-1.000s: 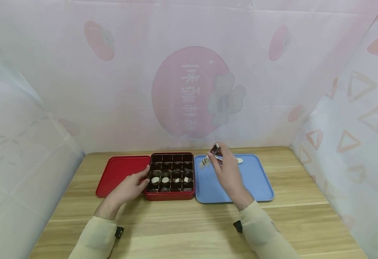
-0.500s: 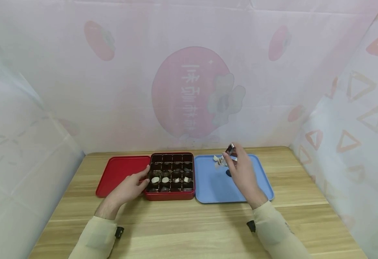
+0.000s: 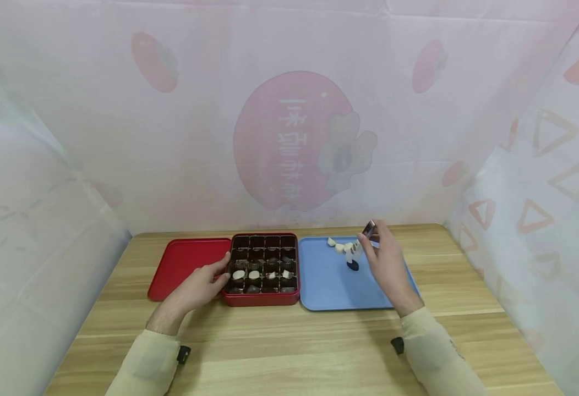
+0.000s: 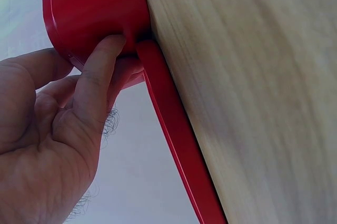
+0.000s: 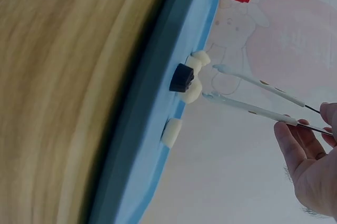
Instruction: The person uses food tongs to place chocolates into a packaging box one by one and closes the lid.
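Observation:
My left hand [image 3: 194, 289] rests against the left side of a red tin box [image 3: 261, 300], its fingertips on the wall and rim. The box's dark divided insert holds white and dark chocolates in the nearer rows; the far compartments look bare. My right hand [image 3: 390, 270] holds a pair of tongs [image 5: 255, 110] with pale tips, its two arms spread apart with nothing between them. Those tips are just over a dark chocolate [image 3: 353, 265] on the blue tray [image 3: 326, 289]. Several white chocolates [image 3: 331, 242] lie along the tray's back, one apart from the others [image 5: 171, 132].
A flat red lid [image 3: 183, 264] lies left of the box, right up against it. The tray sits close along the box's right side. All stand on a wooden table [image 3: 279, 346], with a printed white curtain [image 3: 195, 137] behind and at both sides.
My right hand has moved right with the tongs, from the tray's left part to above the dark chocolate, uncovering it and the white ones. My left hand has stayed at the box.

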Available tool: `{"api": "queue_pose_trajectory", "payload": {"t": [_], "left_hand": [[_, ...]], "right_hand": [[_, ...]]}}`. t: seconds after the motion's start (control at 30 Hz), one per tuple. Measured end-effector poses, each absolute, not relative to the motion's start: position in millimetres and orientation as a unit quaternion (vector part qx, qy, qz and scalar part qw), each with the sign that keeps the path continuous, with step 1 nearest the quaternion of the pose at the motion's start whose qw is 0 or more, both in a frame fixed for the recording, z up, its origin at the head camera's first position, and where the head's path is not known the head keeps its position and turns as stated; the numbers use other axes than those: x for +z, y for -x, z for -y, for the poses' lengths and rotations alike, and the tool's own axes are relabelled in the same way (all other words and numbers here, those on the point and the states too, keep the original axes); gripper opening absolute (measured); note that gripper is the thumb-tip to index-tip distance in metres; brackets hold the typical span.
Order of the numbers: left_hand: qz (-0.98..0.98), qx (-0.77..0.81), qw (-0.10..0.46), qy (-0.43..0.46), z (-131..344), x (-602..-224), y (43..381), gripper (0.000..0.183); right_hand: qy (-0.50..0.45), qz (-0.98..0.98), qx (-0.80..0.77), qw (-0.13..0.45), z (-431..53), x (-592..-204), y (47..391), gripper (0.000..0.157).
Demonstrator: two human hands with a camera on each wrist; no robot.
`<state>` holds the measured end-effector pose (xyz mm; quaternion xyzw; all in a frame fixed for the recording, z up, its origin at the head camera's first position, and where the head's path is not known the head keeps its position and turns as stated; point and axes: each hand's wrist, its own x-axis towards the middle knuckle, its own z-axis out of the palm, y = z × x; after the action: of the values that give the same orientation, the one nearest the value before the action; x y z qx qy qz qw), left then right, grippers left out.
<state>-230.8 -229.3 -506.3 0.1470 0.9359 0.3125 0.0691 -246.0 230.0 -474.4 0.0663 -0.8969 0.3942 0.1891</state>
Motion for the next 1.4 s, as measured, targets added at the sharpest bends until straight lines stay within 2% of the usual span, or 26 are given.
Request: {"api": "queue_pose_trajectory", "payload": {"t": [0.27, 0.53, 1.4], "left_hand": [[-0.935, 0.314, 0.076, -0.145, 229.2, -505.8, 231.8, 0.068], [-0.935, 0.314, 0.076, -0.146, 229.1, -505.0, 231.1, 0.068], [-0.932, 0.321, 0.076, -0.149, 229.8, -503.9, 230.5, 0.068]], "right_hand": [[-0.058, 0.907, 0.374, 0.187, -237.6, -483.8, 249.2, 0.032], [-0.047, 0.917, 0.358, 0.171, -237.9, -489.7, 250.4, 0.039], [-0.072, 0.904, 0.372, 0.197, -217.2, -485.8, 249.5, 0.022]]}}
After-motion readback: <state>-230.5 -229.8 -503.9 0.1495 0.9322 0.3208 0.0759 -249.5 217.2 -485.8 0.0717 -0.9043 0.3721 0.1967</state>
